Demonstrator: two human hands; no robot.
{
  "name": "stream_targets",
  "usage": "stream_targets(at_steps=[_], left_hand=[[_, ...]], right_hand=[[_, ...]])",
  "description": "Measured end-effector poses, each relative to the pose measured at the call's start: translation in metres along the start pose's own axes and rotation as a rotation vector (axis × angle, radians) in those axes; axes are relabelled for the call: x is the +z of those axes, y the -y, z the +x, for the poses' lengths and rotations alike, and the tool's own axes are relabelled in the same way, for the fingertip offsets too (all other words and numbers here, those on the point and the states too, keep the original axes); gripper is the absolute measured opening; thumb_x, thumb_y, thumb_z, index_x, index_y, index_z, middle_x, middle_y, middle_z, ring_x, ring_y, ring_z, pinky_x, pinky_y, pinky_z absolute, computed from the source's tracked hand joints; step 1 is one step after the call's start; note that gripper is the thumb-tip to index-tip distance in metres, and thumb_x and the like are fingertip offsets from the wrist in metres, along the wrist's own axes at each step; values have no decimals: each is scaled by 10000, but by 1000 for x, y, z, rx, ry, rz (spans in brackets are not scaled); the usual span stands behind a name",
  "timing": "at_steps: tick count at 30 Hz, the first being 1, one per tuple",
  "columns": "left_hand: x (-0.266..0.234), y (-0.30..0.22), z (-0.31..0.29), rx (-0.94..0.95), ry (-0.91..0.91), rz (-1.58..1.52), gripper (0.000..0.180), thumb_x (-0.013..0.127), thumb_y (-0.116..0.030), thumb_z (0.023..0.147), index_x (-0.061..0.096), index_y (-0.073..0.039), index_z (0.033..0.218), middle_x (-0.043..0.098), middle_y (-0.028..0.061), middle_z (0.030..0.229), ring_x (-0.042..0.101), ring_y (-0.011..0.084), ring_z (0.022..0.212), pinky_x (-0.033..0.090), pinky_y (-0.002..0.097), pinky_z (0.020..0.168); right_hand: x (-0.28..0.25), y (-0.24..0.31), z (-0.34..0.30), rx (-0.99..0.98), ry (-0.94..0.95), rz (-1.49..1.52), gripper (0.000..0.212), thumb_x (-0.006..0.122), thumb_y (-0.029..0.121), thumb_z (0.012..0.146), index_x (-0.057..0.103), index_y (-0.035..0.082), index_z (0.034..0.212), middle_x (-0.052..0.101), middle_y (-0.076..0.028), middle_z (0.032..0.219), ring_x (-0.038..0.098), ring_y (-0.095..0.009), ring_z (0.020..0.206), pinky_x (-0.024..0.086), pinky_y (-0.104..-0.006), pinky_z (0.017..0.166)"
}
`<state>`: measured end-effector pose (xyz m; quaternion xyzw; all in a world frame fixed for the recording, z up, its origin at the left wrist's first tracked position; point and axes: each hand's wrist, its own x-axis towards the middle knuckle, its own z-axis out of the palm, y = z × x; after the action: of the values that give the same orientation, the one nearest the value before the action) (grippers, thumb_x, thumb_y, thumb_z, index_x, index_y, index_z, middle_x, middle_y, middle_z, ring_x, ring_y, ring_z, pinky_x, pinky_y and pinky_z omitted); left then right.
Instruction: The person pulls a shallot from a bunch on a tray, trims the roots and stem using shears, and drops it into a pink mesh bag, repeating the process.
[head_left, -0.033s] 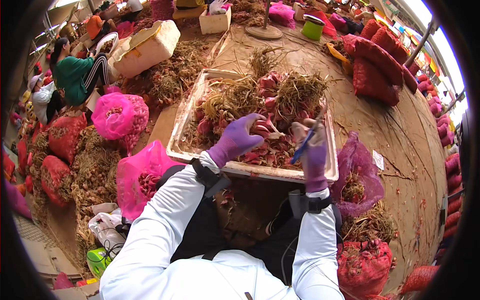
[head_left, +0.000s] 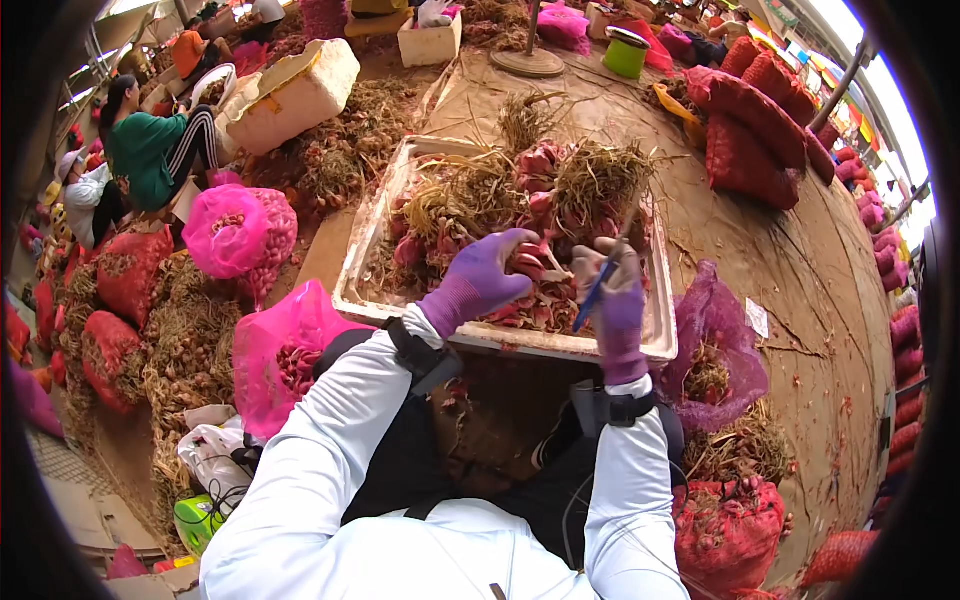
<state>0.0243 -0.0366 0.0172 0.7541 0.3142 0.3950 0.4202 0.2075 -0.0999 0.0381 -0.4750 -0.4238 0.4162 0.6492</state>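
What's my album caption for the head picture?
Left hand holds a reddish bulb, right hand a blue-handled tool, over a white tray.

1. no text, label, brand, number or sign can be read on anything here.
2. a white slip (head_left: pixel 757 318) lies on the floor (head_left: pixel 800 400) at the right; any marks on it are too small to make out.
3. a bright green object (head_left: pixel 195 520) at the lower left shows nothing legible.
4. a white plastic bag (head_left: pixel 212 455) near it is creased, and any print on it cannot be told.
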Motion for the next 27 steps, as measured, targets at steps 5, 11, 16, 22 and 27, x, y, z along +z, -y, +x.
stream_targets(at_steps=[5, 11, 16, 22, 27], left_hand=[[14, -23, -2, 155, 30, 354, 470, 684, -123, 737, 574, -109, 1194, 639, 139, 989, 635, 316, 921, 509, 366, 808], [-2, -19, 0, -131, 181, 45, 430, 630, -64, 738, 582, -34, 1165, 646, 45, 969, 606, 117, 876, 484, 265, 805], [-12, -23, 10, -457, 207, -446, 562, 562, -58, 774, 455, -36, 1325, 619, 17, 984, 580, 86, 761, 474, 220, 672], [-20, -23, 8, -506, 124, -839, 675, 585, -140, 823, 314, -92, 1439, 609, 20, 999, 598, 141, 727, 494, 290, 660], [-29, -16, 9, -470, 70, -747, 644, 565, -159, 835, 321, -82, 1425, 610, 26, 1009, 606, 146, 740, 500, 294, 639]], right_hand=[[7, -6, -8, 29, 68, -25, 360, 666, 12, 852, 504, 9, 1174, 597, -50, 937, 635, -106, 794, 546, -217, 664], [-16, 7, 8, 99, -164, 113, 357, 663, -30, 787, 535, 34, 1114, 572, -13, 780, 555, -76, 583, 456, -195, 493], [-33, 0, 19, -180, -331, 11, 343, 715, 77, 822, 529, 40, 1108, 595, -31, 769, 569, -87, 563, 463, -203, 481], [-14, -12, 2, -202, 8, -560, 509, 730, 333, 850, 451, 17, 1134, 570, -56, 785, 586, -164, 671, 498, -304, 664], [-8, -1, -10, 69, 303, -560, 566, 787, 364, 773, 489, 50, 1136, 552, -35, 741, 553, -141, 671, 476, -323, 651]])
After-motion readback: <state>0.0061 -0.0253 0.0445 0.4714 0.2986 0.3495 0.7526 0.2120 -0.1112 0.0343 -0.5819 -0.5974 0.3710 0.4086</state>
